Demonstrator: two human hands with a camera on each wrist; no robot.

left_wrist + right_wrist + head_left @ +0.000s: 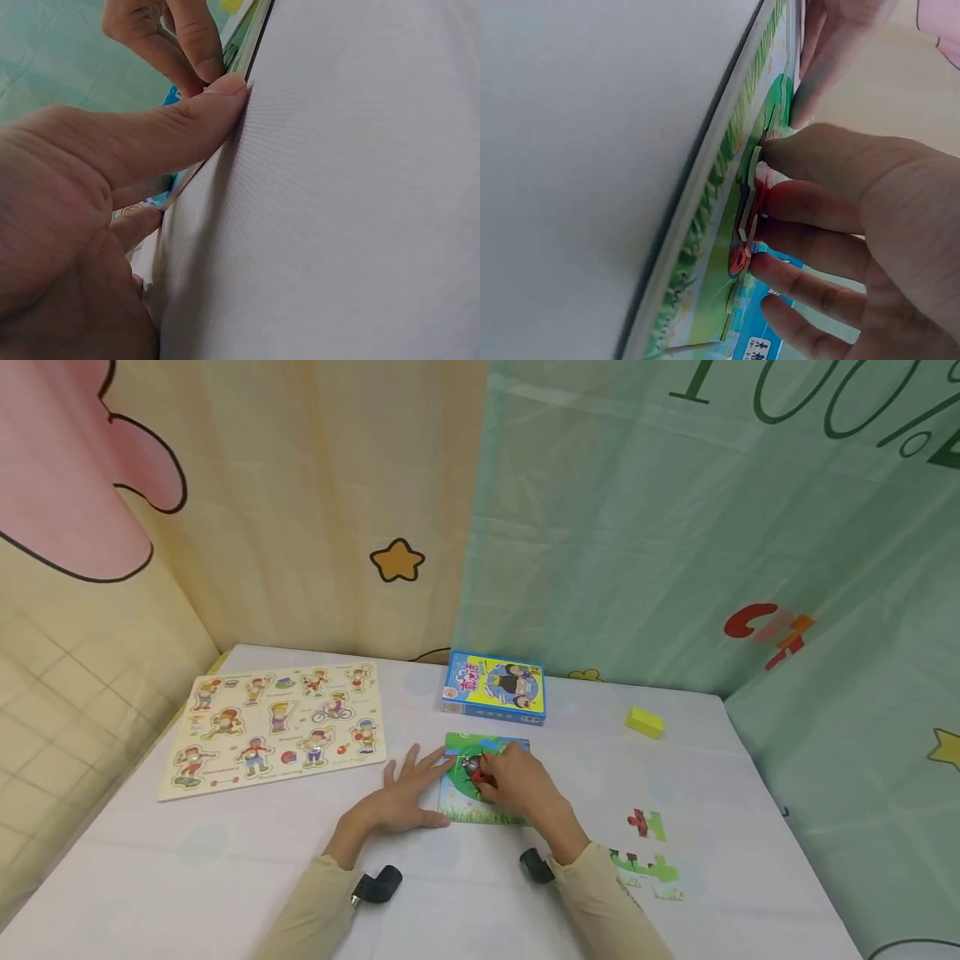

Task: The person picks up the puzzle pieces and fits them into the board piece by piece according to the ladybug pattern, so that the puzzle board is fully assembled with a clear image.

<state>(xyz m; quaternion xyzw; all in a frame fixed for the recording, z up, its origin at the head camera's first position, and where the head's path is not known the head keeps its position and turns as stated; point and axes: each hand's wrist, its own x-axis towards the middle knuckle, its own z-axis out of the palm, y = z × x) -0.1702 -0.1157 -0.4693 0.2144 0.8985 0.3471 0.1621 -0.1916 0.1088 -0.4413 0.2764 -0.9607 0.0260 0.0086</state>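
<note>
Running pale to the edges, a white-clothed bench (450, 922) fills the lower half of the head view, with a cream curtain (300, 527) behind it at upper left and a green curtain (600, 552) at upper right (an orange star (397, 562) decorates the cream one). Near the center lies the small puzzle board (480, 817), a ladybug picture (472, 767) on it. The left hand (401, 795), fingers spread and loose, touches its left edge; the right hand (522, 783), fingers bent, pinches a puzzle piece (754, 169) over the picture. Loose pieces (657, 825) lie at lower right, partly behind the right sleeve (603, 893). A blue-edged box (495, 687) sits just above the board, a yellow block (645, 722) right of center, and a wooden figure board (255, 714) at left.
</note>
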